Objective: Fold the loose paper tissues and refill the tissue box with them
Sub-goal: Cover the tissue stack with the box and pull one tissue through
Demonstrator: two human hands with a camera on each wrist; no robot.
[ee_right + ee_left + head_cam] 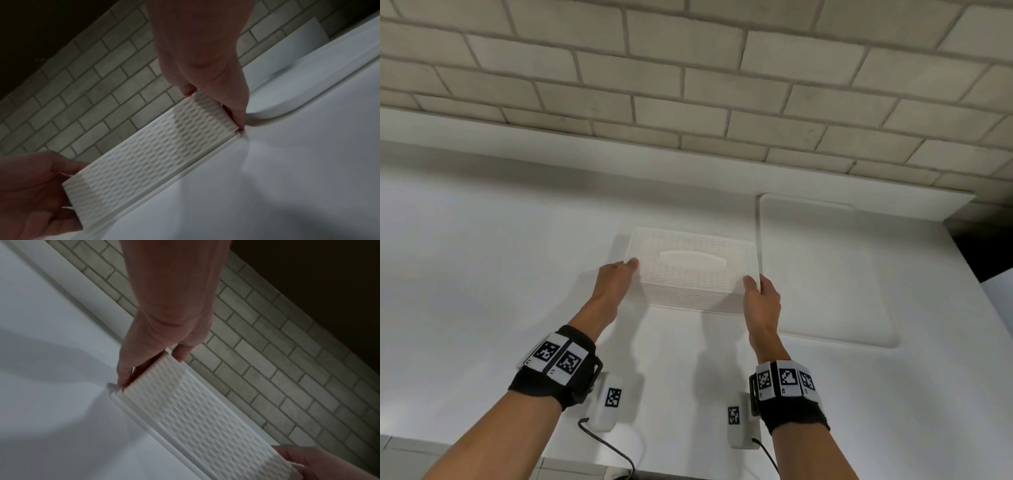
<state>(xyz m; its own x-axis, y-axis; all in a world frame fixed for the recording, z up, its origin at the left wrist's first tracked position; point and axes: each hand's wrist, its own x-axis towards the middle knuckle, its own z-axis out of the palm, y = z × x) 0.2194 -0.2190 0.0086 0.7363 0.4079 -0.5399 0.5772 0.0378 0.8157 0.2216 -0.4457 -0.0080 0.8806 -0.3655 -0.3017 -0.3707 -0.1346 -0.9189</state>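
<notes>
1. Centrally, the white woven tissue box is held on the desk, with a white board touching it at 3 o'clock.
2. Its 9 o'clock end is gripped by the left hand, thumb on top.
3. Its 3 o'clock end is gripped by the right hand.

My hands are closing off both short ends of the tissue box, the left hand gripping one end, the right hand the other. Bare white counter is lying open to my left and in front. A white board is sitting just beside the box on the right, and the brick wall is blocking the far side.
</notes>
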